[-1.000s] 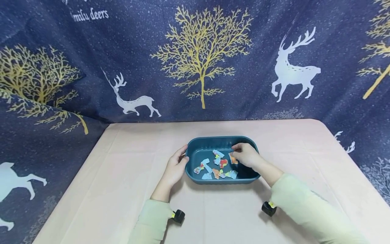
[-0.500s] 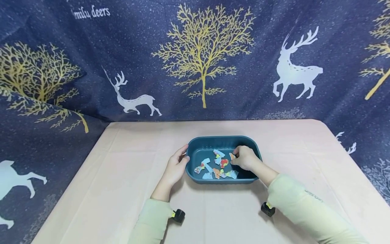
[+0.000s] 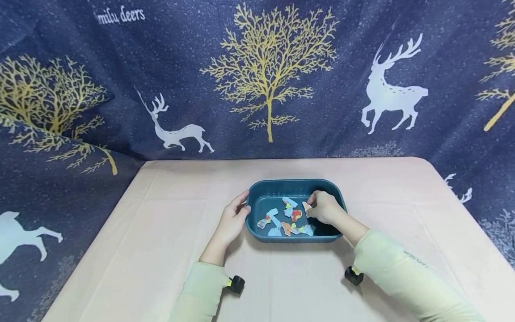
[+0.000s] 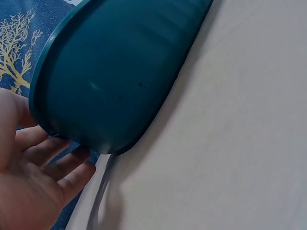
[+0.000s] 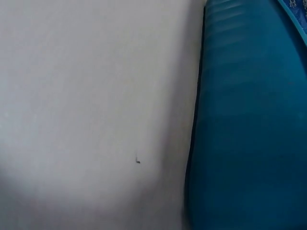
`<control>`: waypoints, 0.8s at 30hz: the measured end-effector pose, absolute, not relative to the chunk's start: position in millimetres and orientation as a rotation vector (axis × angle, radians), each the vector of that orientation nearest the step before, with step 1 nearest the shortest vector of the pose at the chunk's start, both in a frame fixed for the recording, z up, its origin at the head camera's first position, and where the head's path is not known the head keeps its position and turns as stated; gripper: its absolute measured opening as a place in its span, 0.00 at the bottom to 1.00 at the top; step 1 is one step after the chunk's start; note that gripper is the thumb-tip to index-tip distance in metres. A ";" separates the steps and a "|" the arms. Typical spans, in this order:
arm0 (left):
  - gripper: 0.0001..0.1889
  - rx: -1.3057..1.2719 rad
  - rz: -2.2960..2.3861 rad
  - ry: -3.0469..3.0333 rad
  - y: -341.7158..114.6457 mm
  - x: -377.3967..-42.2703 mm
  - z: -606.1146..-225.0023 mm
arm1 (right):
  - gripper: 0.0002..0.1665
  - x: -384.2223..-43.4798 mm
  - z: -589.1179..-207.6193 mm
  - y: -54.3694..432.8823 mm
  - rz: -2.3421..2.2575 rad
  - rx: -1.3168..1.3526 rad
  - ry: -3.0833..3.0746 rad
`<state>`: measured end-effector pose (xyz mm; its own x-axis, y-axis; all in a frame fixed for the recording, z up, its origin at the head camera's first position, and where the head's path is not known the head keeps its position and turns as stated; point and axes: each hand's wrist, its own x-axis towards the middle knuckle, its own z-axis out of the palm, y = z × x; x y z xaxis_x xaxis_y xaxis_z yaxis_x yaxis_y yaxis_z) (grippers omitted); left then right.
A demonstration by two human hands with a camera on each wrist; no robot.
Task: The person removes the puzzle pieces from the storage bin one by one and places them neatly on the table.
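Note:
A dark teal oblong plastic basin [image 3: 295, 239] stands on the table with several torn, printed paper scraps lying in it. Reaching over its right side, my right hand [image 3: 325, 208] pinches an orange paper scrap [image 3: 306, 208] between thumb and fingers, low inside the basin. My left hand [image 3: 233, 219] rests its thumb and fingertips against the basin's left end. In the left wrist view, the relaxed fingers [image 4: 76, 182] touch the outer wall below the rim. A red-and-yellow scrap [image 3: 296, 215] lies near mid-basin. The right wrist view shows only the basin's outer side and the cloth.
A pale pink cloth [image 3: 181, 188] covers the table. Behind it hangs a dark blue curtain [image 3: 322, 120] printed with deer and trees. Small black wrist cameras [image 3: 236, 285] sit below both sleeves.
The right hand has shifted slightly down over the orange scrap, covering more of it. The left hand and the other scraps stay where they were.

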<state>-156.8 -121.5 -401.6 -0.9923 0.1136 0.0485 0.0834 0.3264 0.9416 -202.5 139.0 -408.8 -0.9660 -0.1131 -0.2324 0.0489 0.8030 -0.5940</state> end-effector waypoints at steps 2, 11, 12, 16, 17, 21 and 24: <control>0.25 0.193 1.801 2.541 -120.9 -154.4 -397.5 | 0.12 -203.1 -408.2 138.5 -0.930 -0.033 2.716; 0.25 0.184 1.827 2.523 -120.7 -152.6 -396.6 | 0.21 -201.0 -408.1 140.3 -1.127 -0.035 2.592; 0.25 0.184 1.830 2.520 -120.8 -152.6 -396.6 | 0.21 -200.7 -407.7 140.6 -1.144 -0.040 2.584; 0.25 0.177 1.835 2.516 -121.1 -152.6 -396.7 | 0.21 -199.1 -405.6 141.9 -1.199 -0.043 2.561; 0.25 0.175 1.836 2.515 -121.1 -152.6 -396.7 | 0.21 -198.9 -405.3 142.0 -1.217 -0.034 2.553; 0.25 0.175 1.839 2.513 -121.2 -152.6 -397.0 | 0.21 -198.0 -403.6 143.5 -1.287 -0.043 2.526; 0.25 0.180 1.839 2.519 -121.4 -152.9 -397.6 | 0.21 -197.7 -401.8 144.7 -1.332 -0.070 2.517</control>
